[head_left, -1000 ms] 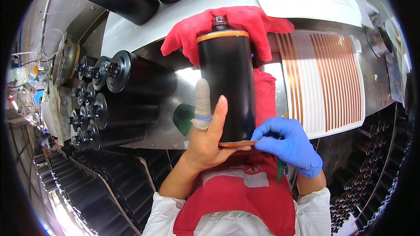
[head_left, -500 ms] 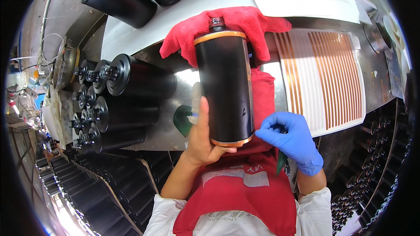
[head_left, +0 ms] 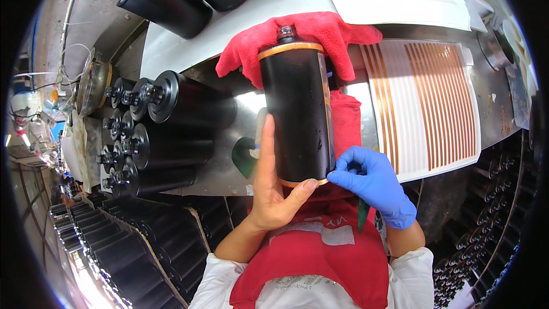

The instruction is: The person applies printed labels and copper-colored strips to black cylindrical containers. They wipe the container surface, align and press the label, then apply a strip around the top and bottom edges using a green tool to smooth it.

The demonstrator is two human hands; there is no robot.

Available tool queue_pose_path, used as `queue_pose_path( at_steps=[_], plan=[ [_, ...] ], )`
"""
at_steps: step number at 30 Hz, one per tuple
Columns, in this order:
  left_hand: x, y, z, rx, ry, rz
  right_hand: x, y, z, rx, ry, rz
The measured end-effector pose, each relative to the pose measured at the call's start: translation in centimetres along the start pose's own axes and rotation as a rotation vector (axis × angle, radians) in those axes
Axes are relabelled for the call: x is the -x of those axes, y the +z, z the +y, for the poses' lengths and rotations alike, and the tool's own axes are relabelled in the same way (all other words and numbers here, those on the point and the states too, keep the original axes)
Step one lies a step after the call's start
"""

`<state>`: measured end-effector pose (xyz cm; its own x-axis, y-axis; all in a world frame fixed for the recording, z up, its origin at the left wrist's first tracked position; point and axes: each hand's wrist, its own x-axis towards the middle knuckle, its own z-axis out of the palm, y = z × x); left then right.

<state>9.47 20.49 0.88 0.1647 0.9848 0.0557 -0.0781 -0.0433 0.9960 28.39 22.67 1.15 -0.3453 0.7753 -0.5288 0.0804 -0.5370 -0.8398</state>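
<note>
A black cylindrical bottle (head_left: 294, 114) with a clear neck lies in front of me, neck pointing away, on a red cloth (head_left: 349, 117). Gold bands circle both its ends; the near gold band (head_left: 290, 183) is partly covered. My bare left hand (head_left: 271, 189) holds the bottle's lower left, fingers stretched along its side and thumb pressed on the near band. At the lower right corner, my blue-gloved right hand (head_left: 369, 180) pinches with thumb and forefinger. What lies in that pinch is too small to see. A green flat piece (head_left: 363, 214) sticks out below its curled fingers.
Right of the bottle lies a white sheet of gold strips (head_left: 440, 103). Several black bottles (head_left: 177, 137) lie at the left, others (head_left: 166, 0) at the far side. A dark green piece (head_left: 245, 157) rests by my left hand. Racks of bottles (head_left: 486, 212) stand below the table.
My left thumb has come up onto the near gold band at its right end. My right hand has shifted slightly down and left, against the bottle's near corner. The whole view shifts a little.
</note>
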Motion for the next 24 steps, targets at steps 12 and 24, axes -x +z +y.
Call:
queue_pose_path(
  at_steps=[12, 24],
  plan=[
    [-0.4, -0.7, 0.1, 0.267, -0.034, 0.017, 0.2, 0.0, 0.0, -0.008, -0.014, 0.022],
    [-0.3, 0.0, 1.2, 0.271, -0.097, -0.031, 0.0, 0.1, 0.0, -0.011, 0.005, 0.027]
  ],
)
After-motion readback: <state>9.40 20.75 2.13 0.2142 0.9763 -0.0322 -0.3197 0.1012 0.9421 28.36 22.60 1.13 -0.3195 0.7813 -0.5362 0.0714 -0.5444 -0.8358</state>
